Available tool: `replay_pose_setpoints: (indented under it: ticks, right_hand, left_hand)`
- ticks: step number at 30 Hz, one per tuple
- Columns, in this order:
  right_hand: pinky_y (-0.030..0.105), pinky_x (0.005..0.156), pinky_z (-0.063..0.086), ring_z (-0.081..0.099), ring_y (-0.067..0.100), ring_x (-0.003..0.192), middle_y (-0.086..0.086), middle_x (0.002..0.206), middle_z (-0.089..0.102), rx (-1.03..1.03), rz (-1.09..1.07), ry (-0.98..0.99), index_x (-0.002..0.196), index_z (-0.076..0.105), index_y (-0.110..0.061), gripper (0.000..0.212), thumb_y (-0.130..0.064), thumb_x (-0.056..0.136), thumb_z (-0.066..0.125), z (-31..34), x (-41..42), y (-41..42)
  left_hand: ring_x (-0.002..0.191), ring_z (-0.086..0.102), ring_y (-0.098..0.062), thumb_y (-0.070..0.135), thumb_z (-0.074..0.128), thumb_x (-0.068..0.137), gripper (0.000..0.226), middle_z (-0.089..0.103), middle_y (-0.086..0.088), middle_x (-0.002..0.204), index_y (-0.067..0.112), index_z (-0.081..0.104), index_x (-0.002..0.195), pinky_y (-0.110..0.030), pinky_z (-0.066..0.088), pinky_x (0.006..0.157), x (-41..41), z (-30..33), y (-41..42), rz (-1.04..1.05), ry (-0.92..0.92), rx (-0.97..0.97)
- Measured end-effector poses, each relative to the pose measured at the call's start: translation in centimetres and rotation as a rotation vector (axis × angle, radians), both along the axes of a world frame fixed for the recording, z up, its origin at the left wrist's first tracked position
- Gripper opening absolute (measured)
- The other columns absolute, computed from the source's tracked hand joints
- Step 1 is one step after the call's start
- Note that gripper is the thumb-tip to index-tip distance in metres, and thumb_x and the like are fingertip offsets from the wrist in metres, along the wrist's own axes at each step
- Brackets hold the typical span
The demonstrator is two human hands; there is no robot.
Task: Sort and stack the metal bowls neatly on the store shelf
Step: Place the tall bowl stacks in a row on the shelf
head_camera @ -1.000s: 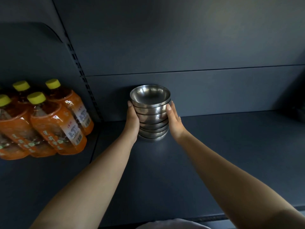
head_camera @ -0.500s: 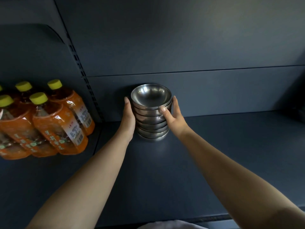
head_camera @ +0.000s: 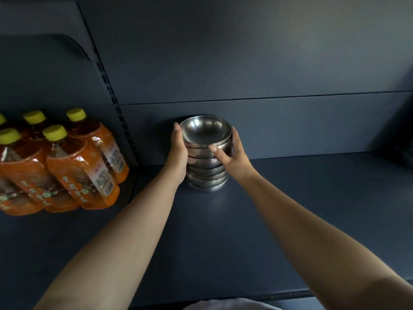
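Left hand (head_camera: 178,153) flat against the 9 o'clock side of the bowl stack (head_camera: 206,162), fingers straight and pointing up along the bowls, palm touching the upper ones; not curled round anything. Right hand (head_camera: 234,156) on the 3 o'clock side, thumb (head_camera: 218,153) across the front of the upper bowls and fingers wrapped behind the far side, so it grips the stack.

Stack is nested metal bowls, exact number hard to tell, standing upright on the dark shelf (head_camera: 290,220) close to the back panel (head_camera: 268,126), roughly centre of view. Top bowl (head_camera: 205,130) faces up, nothing inside it, just reflections.

At 9 o'clock from the stack, well apart, a shrink-wrapped pack of orange drink bottles (head_camera: 67,166) with yellow-green caps, past the slotted upright (head_camera: 116,104). Dark object (head_camera: 405,151) at far 3 o'clock, too dim to identify. Pale cloth (head_camera: 223,304) at 6 o'clock, bottom edge.
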State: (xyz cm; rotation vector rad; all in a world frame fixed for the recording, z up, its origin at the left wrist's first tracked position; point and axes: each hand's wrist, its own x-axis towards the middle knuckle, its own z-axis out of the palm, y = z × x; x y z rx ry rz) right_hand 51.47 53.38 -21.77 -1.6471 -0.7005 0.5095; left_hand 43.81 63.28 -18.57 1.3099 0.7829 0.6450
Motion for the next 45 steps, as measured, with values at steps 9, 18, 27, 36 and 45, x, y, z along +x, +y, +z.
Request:
replay_pose_setpoints:
  ticks: [9, 18, 27, 36, 45]
  right_hand:
    - [0.055, 0.113, 0.019, 0.021, 0.016, 0.143, -0.015, 0.155, 0.020, -0.092, 0.009, 0.516, 0.146, 0.010, -0.047, 0.073, -0.073, 0.082, 0.034, -1.2, -0.7, -1.3]
    - [0.049, 0.106, 0.036, 0.040, 0.013, 0.124, -0.010, 0.150, 0.033, -0.035, -0.040, 0.487, 0.147, 0.010, -0.047, 0.068, -0.066, 0.087, 0.037, -1.4, -1.7, -3.2]
    - [0.042, 0.099, 0.039, 0.044, 0.008, 0.115, -0.017, 0.143, 0.038, 0.075, -0.331, 0.469, 0.147, 0.012, -0.044, 0.064, -0.062, 0.091, 0.036, 0.1, -2.2, -11.8]
    - [0.040, 0.094, 0.041, 0.045, 0.008, 0.123, -0.013, 0.145, 0.040, 0.201, -0.659, 0.449, 0.145, 0.021, -0.040, 0.058, -0.059, 0.092, 0.035, 0.6, -3.5, -25.3]
    - [0.054, 0.105, 0.032, 0.029, 0.018, 0.134, -0.007, 0.154, 0.021, 0.129, -0.824, 0.438, 0.147, 0.012, -0.043, 0.065, -0.062, 0.090, 0.036, 1.1, -3.2, -41.4]
  left_hand:
    - [0.127, 0.045, -0.020, 0.069, 0.007, 0.088, 0.071, 0.049, 0.004, 0.138, 0.031, 0.047, 0.133, -0.035, 0.038, 0.094, -2.0, -3.4, -0.6, -0.174, 0.001, -0.433]
    - [0.108, 0.053, -0.018, 0.066, 0.010, 0.090, 0.059, 0.059, 0.002, 0.119, 0.033, 0.058, 0.097, -0.034, 0.039, 0.088, -2.3, -3.0, -2.8, -0.268, -0.018, -0.446]
    - [0.112, 0.057, -0.017, 0.069, 0.012, 0.089, 0.068, 0.063, 0.001, 0.121, 0.029, 0.060, 0.116, -0.035, 0.044, 0.097, 1.5, -3.0, -8.6, -0.580, 0.004, -0.401]
    - [0.110, 0.060, -0.018, 0.072, 0.012, 0.086, 0.071, 0.066, 0.001, 0.116, 0.029, 0.063, 0.112, -0.042, 0.042, 0.103, 4.8, -2.3, -22.0, -0.944, 0.035, -0.394]
    - [0.117, 0.057, -0.023, 0.074, 0.014, 0.085, 0.081, 0.060, -0.009, 0.127, 0.021, 0.057, 0.128, -0.046, 0.039, 0.106, 6.1, -1.8, -38.2, -1.117, 0.021, -0.452]
